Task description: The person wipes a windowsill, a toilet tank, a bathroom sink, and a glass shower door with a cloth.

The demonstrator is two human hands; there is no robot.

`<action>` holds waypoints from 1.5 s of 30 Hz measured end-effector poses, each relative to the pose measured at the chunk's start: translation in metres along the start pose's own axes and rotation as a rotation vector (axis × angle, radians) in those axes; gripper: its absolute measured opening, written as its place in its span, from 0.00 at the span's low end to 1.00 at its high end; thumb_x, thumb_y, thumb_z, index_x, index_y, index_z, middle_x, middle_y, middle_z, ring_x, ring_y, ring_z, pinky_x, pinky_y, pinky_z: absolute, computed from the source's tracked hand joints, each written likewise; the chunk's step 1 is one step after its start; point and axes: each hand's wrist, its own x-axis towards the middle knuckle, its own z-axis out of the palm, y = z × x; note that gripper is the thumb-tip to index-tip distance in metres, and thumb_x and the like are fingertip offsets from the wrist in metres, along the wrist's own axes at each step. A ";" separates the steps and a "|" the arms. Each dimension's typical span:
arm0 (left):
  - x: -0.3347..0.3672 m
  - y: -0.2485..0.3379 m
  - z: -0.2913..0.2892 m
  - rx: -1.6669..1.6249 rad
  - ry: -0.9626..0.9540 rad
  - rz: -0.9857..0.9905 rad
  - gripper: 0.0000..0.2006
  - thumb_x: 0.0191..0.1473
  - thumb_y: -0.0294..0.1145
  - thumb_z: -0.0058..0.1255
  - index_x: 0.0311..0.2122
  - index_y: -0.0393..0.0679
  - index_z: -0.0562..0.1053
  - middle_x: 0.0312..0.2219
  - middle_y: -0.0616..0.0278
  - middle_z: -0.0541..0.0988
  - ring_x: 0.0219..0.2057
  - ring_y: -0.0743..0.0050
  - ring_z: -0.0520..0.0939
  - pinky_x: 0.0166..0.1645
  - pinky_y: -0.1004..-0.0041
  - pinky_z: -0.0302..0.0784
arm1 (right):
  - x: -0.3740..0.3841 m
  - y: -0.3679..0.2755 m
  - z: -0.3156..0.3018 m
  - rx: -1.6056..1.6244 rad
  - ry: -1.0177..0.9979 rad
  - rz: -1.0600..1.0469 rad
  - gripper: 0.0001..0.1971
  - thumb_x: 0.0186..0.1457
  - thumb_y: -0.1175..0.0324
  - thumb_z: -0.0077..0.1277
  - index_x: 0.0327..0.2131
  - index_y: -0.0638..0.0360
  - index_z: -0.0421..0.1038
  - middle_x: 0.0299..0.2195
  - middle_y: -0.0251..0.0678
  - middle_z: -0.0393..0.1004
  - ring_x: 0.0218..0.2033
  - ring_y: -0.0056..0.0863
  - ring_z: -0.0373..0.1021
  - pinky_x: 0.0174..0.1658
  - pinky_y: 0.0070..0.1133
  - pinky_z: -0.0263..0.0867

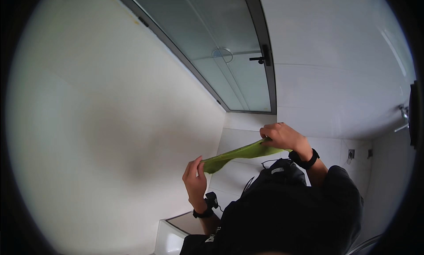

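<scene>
The green cloth (247,152) hangs in mid-air between 2 hands, before the dark-clothed torso (282,215); taking it as the centre of a clock, the left hand (193,177) sits at 8 o'clock and the right hand (285,136) at 2. Both sets of fingers grip it: the left ones pinch 1 end against the thumb, the right ones curl over the other. The upper edge runs nearly straight while the lower edge sags, so holding it well calls for even tension, small pinches close to the ends, and wrists kept level with each other; the right one is higher.

For room, the space above the tiled floor (229,180) looks open around the cloth. The pale wall (110,122) bounds it at 9 o'clock, the glass door (207,43) with its dark handle (260,59) stands at 11 to 12, and the tiled wall (335,56) at 1 to 2. A white fixture (171,241), perhaps a basin, has its edge at 7, behind the left forearm.
</scene>
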 end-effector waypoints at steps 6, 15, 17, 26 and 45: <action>-0.027 -0.005 -0.013 0.010 -0.023 -0.053 0.06 0.53 0.21 0.53 0.37 0.37 0.76 0.29 0.52 0.80 0.30 0.56 0.80 0.34 0.67 0.76 | -0.007 0.015 0.023 0.016 -0.005 0.065 0.06 0.47 0.68 0.52 0.27 0.59 0.74 0.24 0.41 0.76 0.30 0.44 0.73 0.34 0.35 0.69; -0.169 -0.023 -0.046 0.026 -0.098 -0.568 0.03 0.54 0.27 0.53 0.32 0.41 0.76 0.18 0.56 0.78 0.21 0.59 0.80 0.29 0.63 0.73 | 0.031 -0.011 0.080 -0.229 -0.170 0.016 0.09 0.54 0.62 0.47 0.26 0.52 0.75 0.24 0.40 0.76 0.28 0.45 0.73 0.33 0.38 0.70; -0.191 -0.028 -0.068 0.021 -0.165 -0.630 0.03 0.54 0.27 0.53 0.33 0.41 0.76 0.17 0.57 0.77 0.20 0.60 0.80 0.28 0.64 0.73 | 0.036 -0.027 0.101 -0.246 -0.241 0.042 0.10 0.54 0.62 0.46 0.26 0.53 0.74 0.24 0.41 0.76 0.29 0.45 0.73 0.33 0.38 0.70; -0.194 -0.050 -0.072 0.074 -0.198 -0.657 0.06 0.56 0.28 0.51 0.37 0.39 0.76 0.17 0.57 0.78 0.21 0.62 0.80 0.28 0.67 0.73 | 0.063 -0.032 0.129 -0.173 -0.013 -0.071 0.08 0.54 0.63 0.50 0.27 0.56 0.72 0.17 0.41 0.72 0.22 0.44 0.72 0.27 0.36 0.68; 0.201 -0.099 0.144 -0.475 0.259 0.036 0.12 0.62 0.22 0.33 0.48 0.30 0.64 0.22 0.52 0.78 0.23 0.73 0.80 0.24 0.77 0.72 | 0.131 0.100 -0.022 -0.032 0.670 0.282 0.08 0.52 0.72 0.53 0.35 0.62 0.67 0.19 0.41 0.75 0.21 0.42 0.73 0.25 0.30 0.68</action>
